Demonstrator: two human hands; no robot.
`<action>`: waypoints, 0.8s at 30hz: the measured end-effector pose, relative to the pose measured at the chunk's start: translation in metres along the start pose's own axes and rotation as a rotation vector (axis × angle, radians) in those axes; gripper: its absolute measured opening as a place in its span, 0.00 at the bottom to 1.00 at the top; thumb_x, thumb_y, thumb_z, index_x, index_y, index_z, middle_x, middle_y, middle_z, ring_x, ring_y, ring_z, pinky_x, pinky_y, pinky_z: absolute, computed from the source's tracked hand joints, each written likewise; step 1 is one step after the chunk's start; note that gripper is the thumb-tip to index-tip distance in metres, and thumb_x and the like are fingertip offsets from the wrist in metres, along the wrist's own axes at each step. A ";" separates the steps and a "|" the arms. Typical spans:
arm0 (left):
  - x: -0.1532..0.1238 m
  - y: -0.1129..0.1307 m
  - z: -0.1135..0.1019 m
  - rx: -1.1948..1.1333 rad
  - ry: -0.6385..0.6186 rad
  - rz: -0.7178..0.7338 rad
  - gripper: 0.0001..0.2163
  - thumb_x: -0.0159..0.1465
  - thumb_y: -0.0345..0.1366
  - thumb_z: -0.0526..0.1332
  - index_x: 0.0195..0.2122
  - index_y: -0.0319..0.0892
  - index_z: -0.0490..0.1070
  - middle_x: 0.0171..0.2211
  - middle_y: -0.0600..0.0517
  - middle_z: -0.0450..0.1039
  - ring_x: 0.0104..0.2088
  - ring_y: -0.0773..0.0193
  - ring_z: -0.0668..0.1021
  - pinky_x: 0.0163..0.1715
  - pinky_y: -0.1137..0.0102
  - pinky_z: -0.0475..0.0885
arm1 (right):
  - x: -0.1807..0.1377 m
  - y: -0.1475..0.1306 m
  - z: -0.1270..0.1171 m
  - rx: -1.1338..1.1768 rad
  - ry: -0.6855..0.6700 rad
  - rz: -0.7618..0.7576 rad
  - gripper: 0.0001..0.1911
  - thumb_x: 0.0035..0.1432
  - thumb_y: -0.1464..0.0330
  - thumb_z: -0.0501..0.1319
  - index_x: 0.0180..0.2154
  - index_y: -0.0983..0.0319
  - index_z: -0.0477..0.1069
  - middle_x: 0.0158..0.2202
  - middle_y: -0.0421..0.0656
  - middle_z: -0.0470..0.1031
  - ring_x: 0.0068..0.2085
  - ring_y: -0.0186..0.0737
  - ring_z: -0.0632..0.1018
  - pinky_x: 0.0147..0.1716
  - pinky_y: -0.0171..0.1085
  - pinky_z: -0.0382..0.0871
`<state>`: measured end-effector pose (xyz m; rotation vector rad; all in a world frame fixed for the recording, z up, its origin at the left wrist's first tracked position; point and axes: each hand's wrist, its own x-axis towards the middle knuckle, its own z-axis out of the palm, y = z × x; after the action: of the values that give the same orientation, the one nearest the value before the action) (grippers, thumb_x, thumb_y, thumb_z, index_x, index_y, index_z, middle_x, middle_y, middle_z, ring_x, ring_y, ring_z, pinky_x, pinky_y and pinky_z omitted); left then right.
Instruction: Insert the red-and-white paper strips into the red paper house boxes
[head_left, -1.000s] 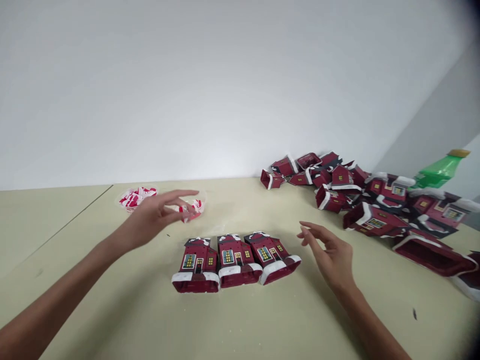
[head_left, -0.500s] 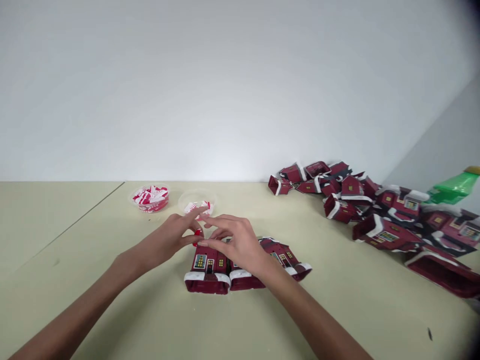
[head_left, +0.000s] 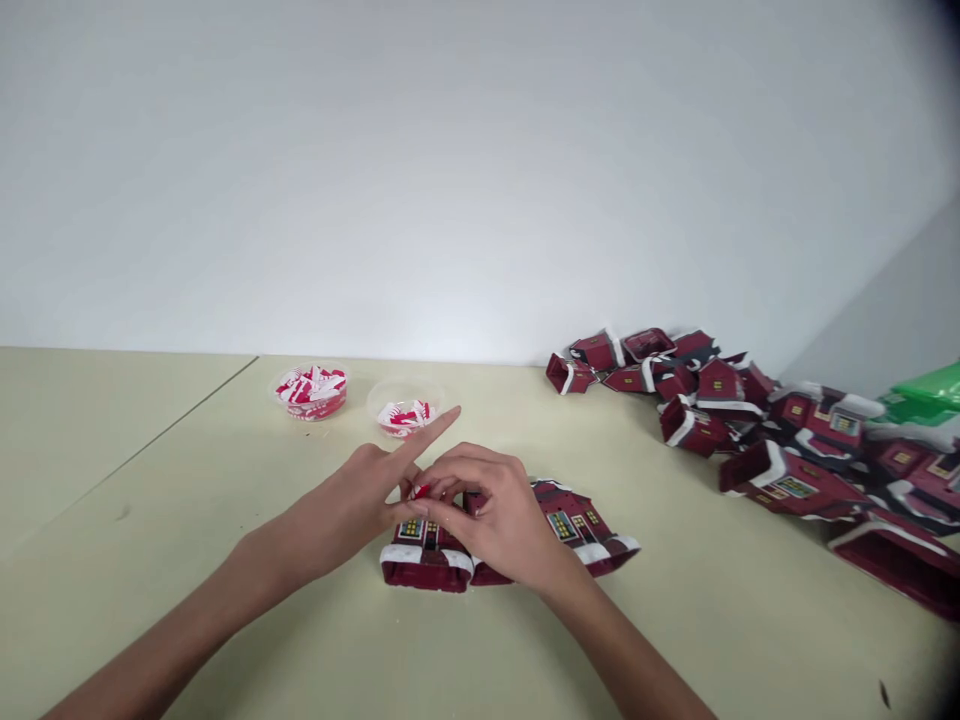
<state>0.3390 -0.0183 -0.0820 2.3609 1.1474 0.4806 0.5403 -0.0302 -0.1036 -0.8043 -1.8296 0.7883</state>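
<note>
A small red-and-white piece (head_left: pixel 420 491) sits between the fingertips of both hands. My left hand (head_left: pixel 349 515) pinches at it from the left, its index finger stretched out toward the upper right. From the other side my right hand (head_left: pixel 499 510) closes thumb and fingers on the piece. Its exact shape is hidden by the fingers. Right below the hands lies a dark red toy house (head_left: pixel 427 573) with a white snowy rim and yellow windows. Alongside it are a second house (head_left: pixel 489 576), mostly covered by my right hand, and a third house (head_left: pixel 592 535) to the right.
Behind the hands stands a clear tub (head_left: pixel 405 420) with some red-and-white pieces. Left of it, a fuller tub (head_left: pixel 311 395) holds many more. A heap of dark red houses (head_left: pixel 720 395) spreads along the right, with a green plastic object (head_left: pixel 922 395) behind it.
Both hands have shifted slightly right and lower, and the small red-and-white piece has come between the fingers of both. My left index finger now points out straighter. The view has turned slightly left.
</note>
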 end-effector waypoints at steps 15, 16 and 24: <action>0.009 -0.001 -0.002 -0.346 0.310 -0.020 0.40 0.52 0.48 0.75 0.65 0.56 0.63 0.42 0.53 0.83 0.42 0.56 0.85 0.47 0.62 0.81 | -0.003 0.014 -0.011 0.258 0.080 0.140 0.08 0.61 0.65 0.67 0.42 0.58 0.80 0.38 0.43 0.79 0.37 0.37 0.82 0.37 0.35 0.78; 0.009 -0.004 -0.001 -0.406 0.330 -0.034 0.37 0.51 0.48 0.76 0.62 0.53 0.68 0.42 0.52 0.83 0.43 0.54 0.84 0.49 0.61 0.81 | -0.003 0.016 -0.010 0.255 0.127 0.132 0.09 0.61 0.64 0.67 0.43 0.58 0.81 0.39 0.44 0.79 0.37 0.38 0.82 0.37 0.36 0.79; 0.003 -0.035 0.028 -0.719 0.368 -0.265 0.32 0.54 0.47 0.74 0.57 0.44 0.70 0.39 0.49 0.84 0.39 0.55 0.85 0.47 0.61 0.82 | -0.002 0.028 -0.002 0.075 0.021 0.211 0.08 0.57 0.73 0.67 0.38 0.58 0.84 0.37 0.43 0.79 0.31 0.37 0.81 0.32 0.36 0.78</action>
<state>0.3326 -0.0042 -0.1237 1.5173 1.1614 1.0546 0.5481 -0.0147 -0.1263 -0.9635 -1.7048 0.9731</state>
